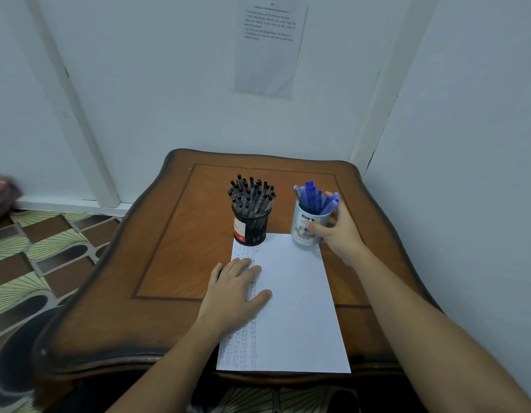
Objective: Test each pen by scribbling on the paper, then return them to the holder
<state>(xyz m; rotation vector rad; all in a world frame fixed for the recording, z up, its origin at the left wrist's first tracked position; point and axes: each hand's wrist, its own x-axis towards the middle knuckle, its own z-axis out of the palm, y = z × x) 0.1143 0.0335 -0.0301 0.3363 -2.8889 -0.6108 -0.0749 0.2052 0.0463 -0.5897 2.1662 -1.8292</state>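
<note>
Paper [294,308] flat on table [183,234], left hand [233,293] pressing it, fingers straight. Right hand [339,231] wraps white cup [301,222] of blue pens [312,198] — no pen out yet. Step: selecting. Next move — pinch single pen, lift clear of neighbours.

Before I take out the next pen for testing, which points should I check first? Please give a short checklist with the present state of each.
1. Paper held still: the left hand lies flat on it. Ok.
2. Room to scribble: the right part of the paper is blank. Ok.
3. Cup steady: the right hand grips it, and it stands upright. Ok.
4. Pen in hand: neither hand holds one yet. Not ok.
5. Blue pens ready to write: cannot tell.
6. Black holder upright, apart from both hands. Ok.
</note>
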